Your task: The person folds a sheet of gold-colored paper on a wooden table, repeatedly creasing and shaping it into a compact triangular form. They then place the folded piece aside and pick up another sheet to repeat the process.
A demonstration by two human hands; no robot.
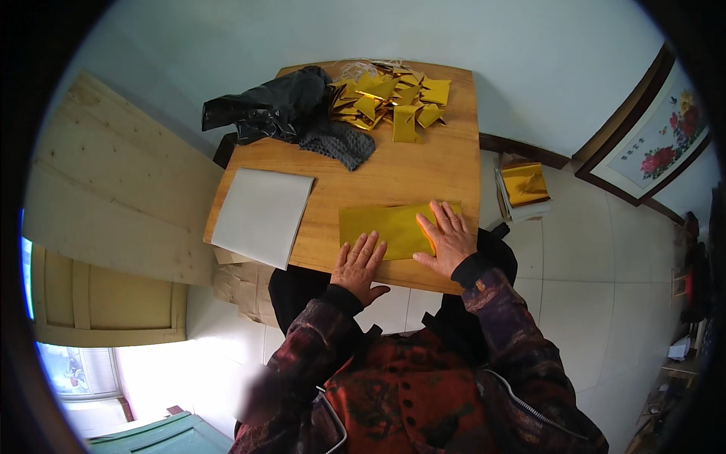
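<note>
A rectangle of gold foil paper (386, 222) lies flat near the front edge of the wooden table. My right hand (448, 240) presses on its right part, fingers spread and pointing away from me. At the paper's left front corner rests my left hand (361, 265), its fingers stretched out and the thumb apart, over the table edge. Neither hand grips anything. To the left of them lies a stack of pale grey-white sheets (262, 213). Part of the gold paper is hidden under my right hand.
Folded gold paper pieces (393, 98) form a pile at the table's far side. Beside them lie a black plastic bag (276, 102) and a dark grey textured cloth (340, 142). More gold paper (525, 184) sits on the floor at right. A framed flower picture (658, 136) leans at the wall.
</note>
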